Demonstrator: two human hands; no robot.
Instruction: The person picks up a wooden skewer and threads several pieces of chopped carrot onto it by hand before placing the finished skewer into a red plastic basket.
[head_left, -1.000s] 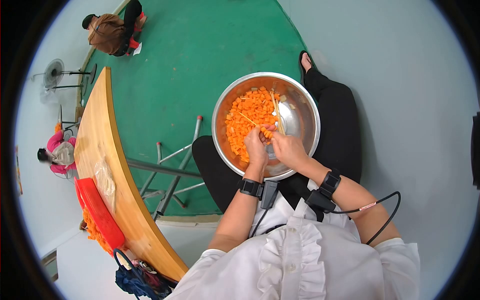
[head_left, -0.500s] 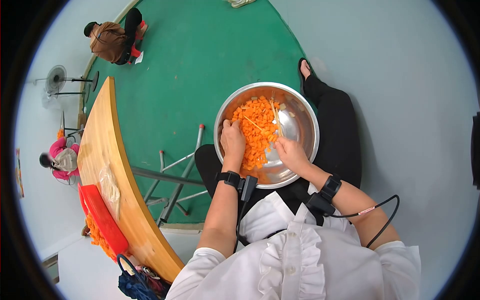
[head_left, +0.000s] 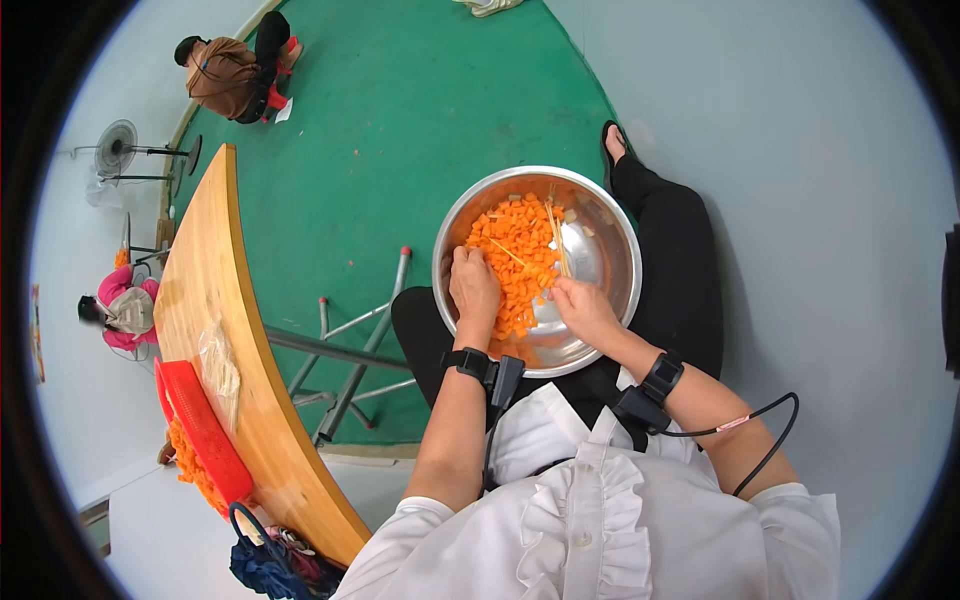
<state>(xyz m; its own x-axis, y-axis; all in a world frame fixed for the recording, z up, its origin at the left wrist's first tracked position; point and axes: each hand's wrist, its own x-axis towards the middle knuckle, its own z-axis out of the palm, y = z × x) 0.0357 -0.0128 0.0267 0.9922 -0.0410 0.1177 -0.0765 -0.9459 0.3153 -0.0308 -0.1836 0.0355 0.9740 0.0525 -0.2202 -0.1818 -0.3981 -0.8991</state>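
Observation:
A steel bowl (head_left: pixel 628 310) rests on my lap, with a heap of orange carrot cubes (head_left: pixel 515 225) along its left side. Thin wooden skewers (head_left: pixel 558 235) lean inside it above my right hand. Another skewer (head_left: pixel 505 250) slants over the heap, its lower end running into carrot pieces near my right fingertips. My right hand (head_left: pixel 586 312) is closed in a pinch on a skewer, over the bowl's bare steel side. My left hand (head_left: pixel 474 290) reaches over the left rim, its fingers curled together against the carrot cubes; what its fingertips hold is hidden.
To my left, a wooden table (head_left: pixel 255 380) carries a plastic bag of skewers (head_left: pixel 219 370) and a red basket (head_left: pixel 205 430) beside orange pieces. Metal legs (head_left: pixel 365 355) stand near my knee. A fan (head_left: pixel 116 147) and two seated people (head_left: pixel 225 78) are farther off.
My left hand has shifted slightly right and down along the carrot heap. My right hand keeps its pinch near the skewers. The whole view has shifted slightly.

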